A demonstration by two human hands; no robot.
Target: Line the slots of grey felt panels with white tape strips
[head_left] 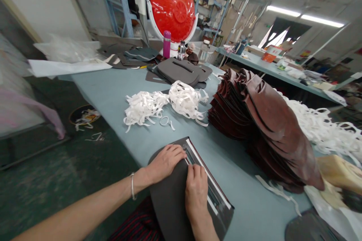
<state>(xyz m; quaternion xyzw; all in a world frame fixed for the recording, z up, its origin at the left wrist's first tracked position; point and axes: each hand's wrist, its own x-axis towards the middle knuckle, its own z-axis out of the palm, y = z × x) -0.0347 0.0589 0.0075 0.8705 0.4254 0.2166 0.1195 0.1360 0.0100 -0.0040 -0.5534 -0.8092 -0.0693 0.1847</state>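
Grey panel point(169, 201) lies flat on the surface point(118, 94) under both hands, long axis along its slot, from beyond the left hand point(166, 160) — spread flat — to the right of the right hand point(196, 192), fingers curled on the white strip point(209, 176), grip unclear — an uneven press could skew that strip.
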